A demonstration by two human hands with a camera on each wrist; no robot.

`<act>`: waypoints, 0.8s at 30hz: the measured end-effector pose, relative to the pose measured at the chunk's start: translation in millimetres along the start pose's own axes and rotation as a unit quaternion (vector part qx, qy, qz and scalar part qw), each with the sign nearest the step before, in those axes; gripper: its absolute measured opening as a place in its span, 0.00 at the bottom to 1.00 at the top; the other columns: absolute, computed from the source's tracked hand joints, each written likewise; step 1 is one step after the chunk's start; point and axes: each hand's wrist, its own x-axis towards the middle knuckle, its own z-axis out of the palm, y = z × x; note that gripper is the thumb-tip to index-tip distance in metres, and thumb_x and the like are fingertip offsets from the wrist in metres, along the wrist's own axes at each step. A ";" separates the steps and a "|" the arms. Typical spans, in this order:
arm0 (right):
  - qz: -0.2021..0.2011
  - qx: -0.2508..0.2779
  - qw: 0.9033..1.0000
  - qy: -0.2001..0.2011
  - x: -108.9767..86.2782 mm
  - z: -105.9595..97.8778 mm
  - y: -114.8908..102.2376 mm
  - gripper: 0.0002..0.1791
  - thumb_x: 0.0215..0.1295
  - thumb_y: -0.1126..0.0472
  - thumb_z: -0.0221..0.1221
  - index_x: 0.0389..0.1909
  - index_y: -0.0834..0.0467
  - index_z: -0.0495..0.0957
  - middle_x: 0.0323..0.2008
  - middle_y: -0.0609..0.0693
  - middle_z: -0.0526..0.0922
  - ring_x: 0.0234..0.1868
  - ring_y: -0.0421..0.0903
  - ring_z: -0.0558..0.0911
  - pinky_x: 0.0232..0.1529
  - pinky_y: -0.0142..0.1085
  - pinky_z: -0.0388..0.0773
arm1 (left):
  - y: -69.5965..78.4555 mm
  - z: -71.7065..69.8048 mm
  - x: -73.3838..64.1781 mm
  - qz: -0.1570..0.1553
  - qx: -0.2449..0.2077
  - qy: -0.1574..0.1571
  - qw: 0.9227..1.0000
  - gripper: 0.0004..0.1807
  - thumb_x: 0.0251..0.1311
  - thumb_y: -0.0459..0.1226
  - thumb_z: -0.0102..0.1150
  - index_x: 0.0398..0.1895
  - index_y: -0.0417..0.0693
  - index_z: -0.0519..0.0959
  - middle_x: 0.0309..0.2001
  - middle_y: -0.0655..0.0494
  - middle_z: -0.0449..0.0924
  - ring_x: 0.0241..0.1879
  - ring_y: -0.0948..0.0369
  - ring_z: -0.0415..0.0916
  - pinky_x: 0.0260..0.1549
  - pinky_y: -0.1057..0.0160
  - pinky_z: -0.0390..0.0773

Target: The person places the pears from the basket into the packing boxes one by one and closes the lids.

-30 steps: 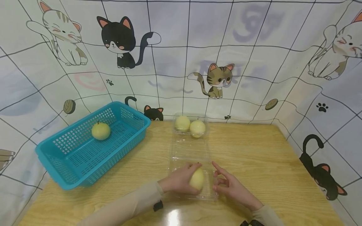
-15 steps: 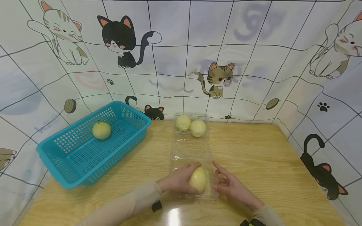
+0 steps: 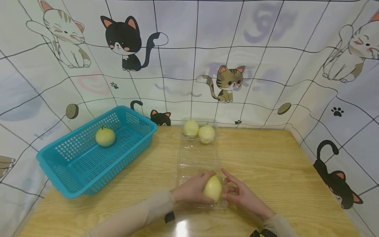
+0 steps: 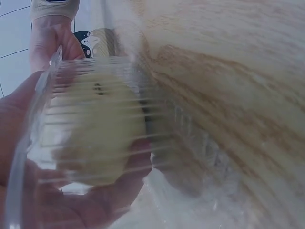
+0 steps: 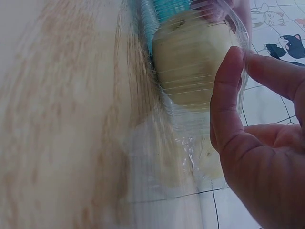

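My left hand [image 3: 193, 190] grips a pale yellow pear [image 3: 214, 189] from its left side, thumb and fingers spread around it. The pear is in the near half of an opened clear plastic clamshell box [image 3: 198, 156], by its right wall. At that wall, my right hand [image 3: 244, 197] holds the box rim with bent fingers. Seen from the right wrist, the fingertips [image 5: 232, 56] are at the rim, and the pear shows through the ribbed plastic. Two more pears [image 3: 190, 128] [image 3: 206, 134] lie in the box's far half.
A blue perforated basket [image 3: 134, 154] stands on the left of the wooden table [image 3: 260, 158], holding one pear [image 3: 105, 137]. A cat-printed cloth [image 3: 177, 65] hangs behind the table and along both sides.
My left hand has moved the pear to the right inside the box's near half, towards the right wall. My right hand has stayed at the rim.
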 end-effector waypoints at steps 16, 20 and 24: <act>0.008 -0.006 1.000 0.005 0.6 2.0 -3.4 0.48 0.64 0.69 0.60 0.77 0.58 0.39 0.53 0.64 0.55 0.45 0.46 0.79 0.41 0.32 0.78 | -2.8 -2.3 -4.9 -0.021 -0.053 -0.004 0.998 0.54 0.42 0.47 0.76 0.73 0.53 0.55 0.54 0.48 0.68 0.39 0.63 0.73 0.30 0.68 0.75; 0.009 -0.004 1.000 0.007 0.7 2.1 -3.3 0.48 0.64 0.68 0.60 0.77 0.57 0.40 0.53 0.64 0.54 0.46 0.46 0.79 0.41 0.32 0.78 | -3.1 -5.3 -7.7 -0.023 -0.049 0.004 0.999 0.55 0.42 0.49 0.77 0.73 0.52 0.56 0.56 0.47 0.69 0.42 0.61 0.74 0.33 0.66 0.76; 0.011 -0.004 1.000 0.008 0.4 1.1 -2.6 0.48 0.64 0.67 0.61 0.77 0.56 0.40 0.53 0.64 0.55 0.47 0.47 0.79 0.41 0.32 0.78 | -4.9 -9.0 -10.8 -0.025 -0.047 0.009 0.999 0.56 0.41 0.50 0.77 0.73 0.52 0.55 0.59 0.46 0.68 0.46 0.59 0.74 0.39 0.62 0.76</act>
